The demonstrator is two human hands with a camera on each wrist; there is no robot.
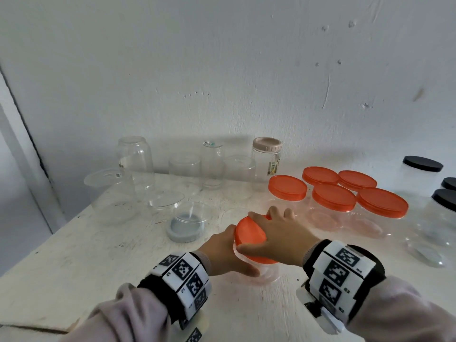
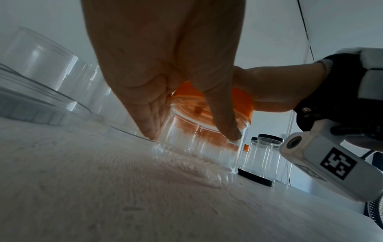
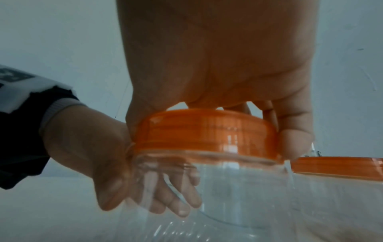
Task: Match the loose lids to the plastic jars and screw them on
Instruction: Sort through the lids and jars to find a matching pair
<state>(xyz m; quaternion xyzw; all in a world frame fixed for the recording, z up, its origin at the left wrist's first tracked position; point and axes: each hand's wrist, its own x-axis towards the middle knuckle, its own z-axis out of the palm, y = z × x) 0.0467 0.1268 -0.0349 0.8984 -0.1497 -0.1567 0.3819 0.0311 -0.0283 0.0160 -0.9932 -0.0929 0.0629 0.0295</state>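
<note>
Hands meet low centre in the head view: the right hand [image 1: 278, 239] caps the round orange plastic lid [image 1: 249, 232] from above, the left hand [image 1: 227, 253] wraps the clear plastic jar [image 1: 269, 270] beneath. Left-wrist view, centre: fingers [image 2: 149, 121] curl round the upright jar wall. Right-wrist view, centre: fingertips [image 3: 294, 144] clamp the lid's rim, which looks level on the jar's vertical axis, so twisting falls to the right hand.
</note>
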